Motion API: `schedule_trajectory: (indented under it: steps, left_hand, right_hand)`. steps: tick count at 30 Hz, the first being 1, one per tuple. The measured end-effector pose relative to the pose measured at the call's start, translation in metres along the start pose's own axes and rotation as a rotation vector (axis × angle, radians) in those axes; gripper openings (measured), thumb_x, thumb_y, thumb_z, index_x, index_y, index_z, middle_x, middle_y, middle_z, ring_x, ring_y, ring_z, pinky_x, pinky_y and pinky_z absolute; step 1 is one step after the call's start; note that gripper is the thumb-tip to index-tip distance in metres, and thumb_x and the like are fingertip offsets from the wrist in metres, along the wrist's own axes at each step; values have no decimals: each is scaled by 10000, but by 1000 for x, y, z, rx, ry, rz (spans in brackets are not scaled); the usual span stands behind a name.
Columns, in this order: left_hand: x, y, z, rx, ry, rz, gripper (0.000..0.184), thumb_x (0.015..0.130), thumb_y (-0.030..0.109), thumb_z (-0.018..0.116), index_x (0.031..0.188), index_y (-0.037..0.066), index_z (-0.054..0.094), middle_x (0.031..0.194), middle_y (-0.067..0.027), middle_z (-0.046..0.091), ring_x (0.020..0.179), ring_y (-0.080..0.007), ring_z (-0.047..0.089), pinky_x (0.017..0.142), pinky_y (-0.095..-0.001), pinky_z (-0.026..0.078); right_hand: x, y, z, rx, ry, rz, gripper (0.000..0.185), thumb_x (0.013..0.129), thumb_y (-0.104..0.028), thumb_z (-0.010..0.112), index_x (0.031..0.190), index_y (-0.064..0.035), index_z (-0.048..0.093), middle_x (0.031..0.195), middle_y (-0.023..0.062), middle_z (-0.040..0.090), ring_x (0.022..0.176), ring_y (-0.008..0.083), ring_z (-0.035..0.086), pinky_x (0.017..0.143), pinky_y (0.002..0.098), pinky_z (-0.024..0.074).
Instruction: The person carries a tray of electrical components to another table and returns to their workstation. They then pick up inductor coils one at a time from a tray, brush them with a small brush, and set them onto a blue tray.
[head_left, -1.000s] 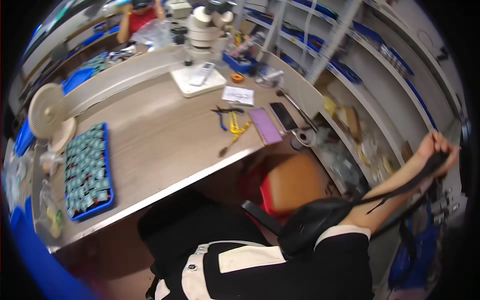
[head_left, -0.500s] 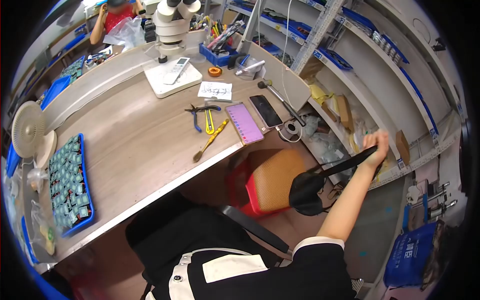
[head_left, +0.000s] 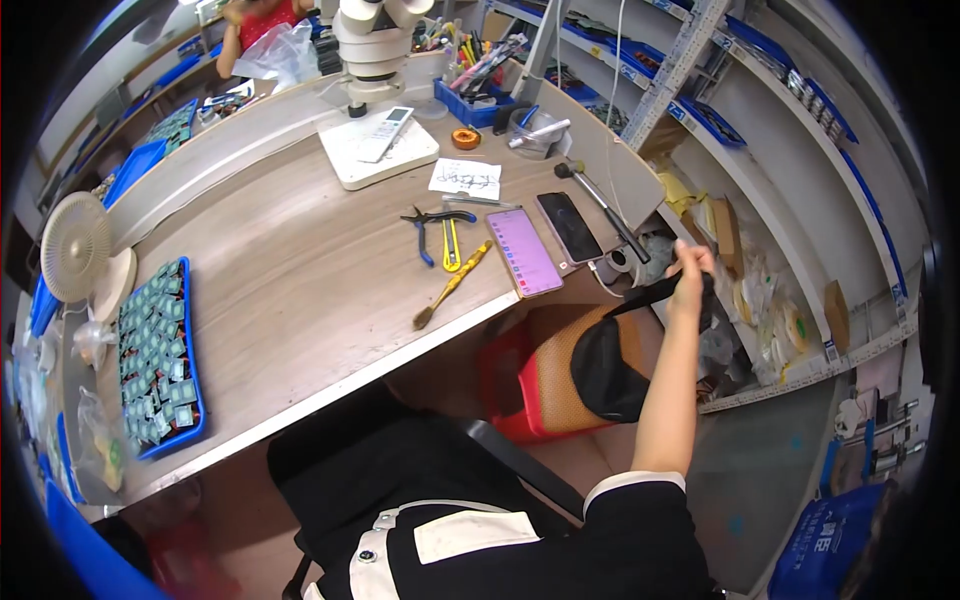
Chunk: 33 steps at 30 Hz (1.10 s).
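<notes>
My right hand (head_left: pixel 690 272) is closed around the strap of a small black bag (head_left: pixel 605 372), to the right of the desk's front edge. The bag's rounded body lies against the tan woven seat (head_left: pixel 553 372) of a red stool. Its strap runs up to my fingers, and part of it is hidden by my hand and arm. On the desk, nearest to this hand, are a dark phone (head_left: pixel 570 228) with a white cable and a phone with a lit purple screen (head_left: pixel 525 252). My left hand is out of view.
Pliers (head_left: pixel 428 232), a yellow cutter (head_left: pixel 451 245), a brush (head_left: pixel 452 285) and a hammer (head_left: pixel 605 215) lie on the desk. A blue tray of small boards (head_left: pixel 190 340) stands left, by a fan (head_left: pixel 77 245). Shelving (head_left: pixel 780 200) rises right; a person (head_left: pixel 265 20) sits across.
My right hand has moved left and toward the desk with the strap. The bag, hanging beside the stool before, is now against its seat. The camera view has shifted slightly.
</notes>
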<state>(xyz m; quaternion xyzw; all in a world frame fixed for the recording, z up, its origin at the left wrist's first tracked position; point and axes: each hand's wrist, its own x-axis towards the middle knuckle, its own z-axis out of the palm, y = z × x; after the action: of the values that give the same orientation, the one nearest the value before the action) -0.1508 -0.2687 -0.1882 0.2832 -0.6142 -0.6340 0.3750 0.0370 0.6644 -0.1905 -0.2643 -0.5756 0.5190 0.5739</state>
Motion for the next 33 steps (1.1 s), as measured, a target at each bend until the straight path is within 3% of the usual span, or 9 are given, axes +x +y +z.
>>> schedule_trajectory:
  steps: [12, 15, 17, 20, 22, 23, 24, 26, 33]
  left_hand:
    - [27, 0, 20, 153, -25, 91, 469, 816, 306, 486, 1167, -3, 450, 1171, -132, 488, 1046, -297, 471, 917, -420, 366]
    - [28, -7, 26, 180, -26, 81, 466, 817, 307, 484, 1165, -2, 452, 1169, -131, 491, 1044, -296, 473, 916, -420, 368]
    - [26, -12, 31, 193, -22, 79, 465, 817, 307, 483, 1164, -1, 453, 1167, -131, 492, 1043, -296, 474, 914, -420, 369]
    - [23, -12, 39, 234, -17, 80, 462, 817, 308, 482, 1162, 1, 455, 1165, -130, 494, 1041, -295, 476, 913, -420, 371]
    - [20, -13, 46, 262, -11, 84, 461, 817, 308, 481, 1161, 1, 457, 1164, -129, 496, 1039, -295, 477, 911, -420, 372]
    - [19, -14, 51, 271, -6, 87, 460, 817, 308, 481, 1160, 2, 457, 1163, -129, 496, 1039, -294, 478, 911, -419, 373]
    - [17, -13, 52, 287, -2, 86, 459, 818, 308, 480, 1159, 2, 458, 1163, -129, 497, 1038, -294, 479, 910, -419, 373]
    - [11, -14, 57, 315, 12, 81, 458, 818, 308, 479, 1158, 3, 459, 1161, -128, 499, 1037, -294, 480, 909, -419, 375]
    - [-4, -15, 80, 427, 37, 78, 453, 819, 309, 476, 1154, 6, 464, 1156, -126, 504, 1032, -292, 485, 905, -419, 379]
  right_hand:
    - [-171, 162, -17, -277, -46, 433, 236, 797, -324, 608, 818, -123, 488, 714, -13, 479, 667, 78, 439, 652, 231, 367]
    - [-197, 172, -43, -540, -352, 1118, 548, 698, -556, 611, 1031, -125, 554, 1005, 64, 542, 803, 159, 503, 670, 304, 438]
    - [-210, 158, -41, -588, -516, 1218, 714, 656, -592, 624, 1078, -25, 527, 1044, 110, 546, 818, 163, 537, 653, 301, 473]
    - [-227, 190, -55, -710, -862, 1272, 459, 760, -431, 615, 944, -13, 568, 848, 73, 604, 649, 138, 558, 606, 293, 475]
    - [-236, 200, -55, -674, -940, 1031, 334, 794, -345, 605, 844, -15, 592, 744, 54, 608, 575, 118, 533, 571, 277, 459]
    - [-238, 194, -49, -800, -908, 624, 244, 781, -272, 612, 763, -30, 594, 665, 53, 589, 567, 151, 536, 544, 307, 449]
    - [-234, 188, -43, -805, -911, 637, 244, 781, -272, 612, 763, -30, 594, 665, 53, 589, 567, 151, 536, 544, 307, 449]
    - [-214, 179, -29, -978, -1002, -52, 160, 759, -214, 602, 750, -56, 583, 651, 58, 566, 615, 215, 544, 589, 354, 441]
    - [-172, 205, -48, -1072, -1119, -276, 134, 694, -206, 596, 783, -107, 580, 882, 50, 534, 869, 242, 480, 748, 371, 370]
